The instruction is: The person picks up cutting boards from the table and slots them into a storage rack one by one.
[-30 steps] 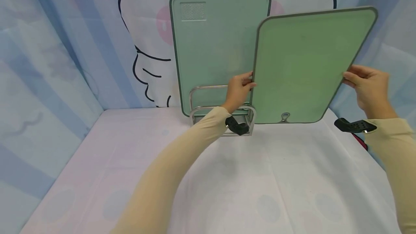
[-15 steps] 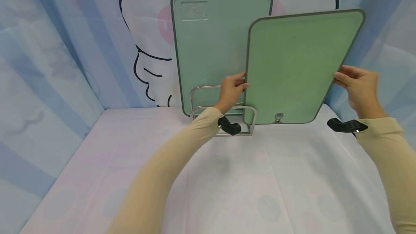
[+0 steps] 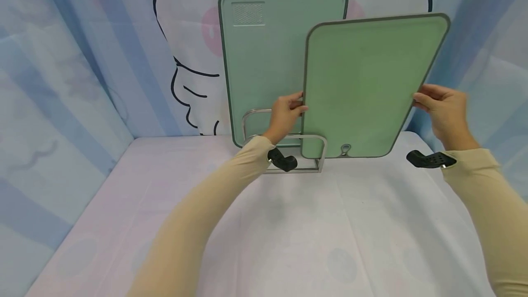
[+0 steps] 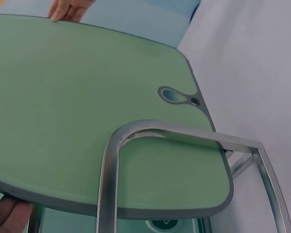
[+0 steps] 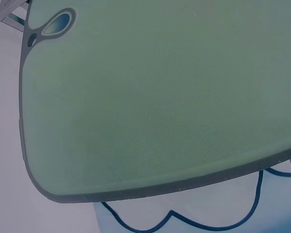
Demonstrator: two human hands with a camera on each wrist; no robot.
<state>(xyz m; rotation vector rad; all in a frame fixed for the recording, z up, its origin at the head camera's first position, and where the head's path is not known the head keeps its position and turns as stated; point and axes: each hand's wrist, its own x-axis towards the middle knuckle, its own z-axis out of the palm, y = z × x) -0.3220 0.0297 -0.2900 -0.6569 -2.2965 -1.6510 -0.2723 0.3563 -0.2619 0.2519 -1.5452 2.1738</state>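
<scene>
My left hand (image 3: 284,116) pinches the left edge of a light green cutting board (image 3: 367,81) with a grey rim and a drop-shaped inset near its bottom edge. My right hand (image 3: 444,112) pinches the opposite edge. The board is held upright, slightly askew. Its lower left corner lies behind the front rail of a metal rack (image 4: 109,179), while the rest extends to the right beyond the rack. Behind it, a larger, darker-rimmed green cutting board (image 3: 264,58) stands in the rack. The lighter board hides its right part. In the right wrist view, only a sliver of hand shows.
A white patterned cloth covers the table (image 3: 288,233). Right behind the rack hangs a blue and white curtain (image 3: 189,35) with black drawn lines, and more curtain (image 3: 53,81) closes off the left side.
Both hands have moved left together with the lighter cutting board. Its lower left corner has gone from beside the rack to behind the front rail. The larger board has stayed in place.
</scene>
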